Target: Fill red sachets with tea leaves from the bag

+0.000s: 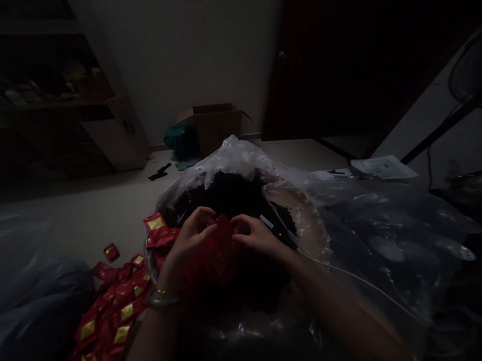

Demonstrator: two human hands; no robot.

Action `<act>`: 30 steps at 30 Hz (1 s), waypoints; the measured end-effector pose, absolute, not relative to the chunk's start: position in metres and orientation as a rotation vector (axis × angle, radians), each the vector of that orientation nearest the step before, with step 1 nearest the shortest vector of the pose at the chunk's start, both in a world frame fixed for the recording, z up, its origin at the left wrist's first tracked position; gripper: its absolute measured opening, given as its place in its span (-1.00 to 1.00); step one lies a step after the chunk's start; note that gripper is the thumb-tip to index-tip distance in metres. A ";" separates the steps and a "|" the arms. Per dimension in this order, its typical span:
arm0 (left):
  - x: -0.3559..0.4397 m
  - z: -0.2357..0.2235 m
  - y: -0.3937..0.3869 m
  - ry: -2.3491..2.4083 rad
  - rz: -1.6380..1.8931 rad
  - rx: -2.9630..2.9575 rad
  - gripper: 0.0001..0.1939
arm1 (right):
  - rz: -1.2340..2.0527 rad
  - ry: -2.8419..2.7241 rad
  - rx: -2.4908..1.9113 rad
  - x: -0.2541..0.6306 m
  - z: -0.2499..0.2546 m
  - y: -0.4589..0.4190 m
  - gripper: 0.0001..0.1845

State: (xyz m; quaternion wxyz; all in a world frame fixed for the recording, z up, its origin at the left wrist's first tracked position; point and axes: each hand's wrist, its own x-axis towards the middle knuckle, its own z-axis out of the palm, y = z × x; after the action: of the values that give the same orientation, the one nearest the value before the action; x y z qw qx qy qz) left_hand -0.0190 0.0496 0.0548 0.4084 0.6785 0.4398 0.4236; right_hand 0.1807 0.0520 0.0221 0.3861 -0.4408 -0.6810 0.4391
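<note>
Both hands (222, 237) work close together over the middle of the scene, the left hand (190, 242) and the right hand (255, 237) curled narrow with their fingertips pinching the upper edge of a red sachet (213, 253); in the dim light you cannot tell whether its mouth is open. The sachet hangs between them, just above a heap of dark loose tea leaves (225, 195), which fills a round basin (311, 222) lined with a clear plastic bag (374, 216) whose slack folds spread far and right. A small white strip (267, 221) lies on the leaves just beside the right hand. A jade bangle (160, 299) and a thin gold bracelet (161, 290) circle the left wrist. More red sachets with gold labels (110, 314) lie heaped on the pale floor (84, 228) to the left, some resting against the basin's rim. A dark plastic bag (32, 302) sits further left. Far off stand an open cardboard box (215, 127) against the wall, a teal cloth bundle (181, 141) touching it, and a wooden shelf unit (115, 133). Loose papers (383, 167) lie far right on the floor, near a metal bowl (476, 188).
</note>
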 end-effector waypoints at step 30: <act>0.027 0.031 0.036 1.048 1.358 1.436 -0.41 | 0.585 -2.518 -0.922 0.172 0.048 0.020 -0.79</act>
State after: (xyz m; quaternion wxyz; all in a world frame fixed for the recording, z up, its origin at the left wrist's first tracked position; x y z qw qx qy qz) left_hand 0.0269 0.0362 0.0308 0.4369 0.5774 0.4214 0.5460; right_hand 0.1718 0.0200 0.0479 0.1973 -0.3294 -0.8994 0.2089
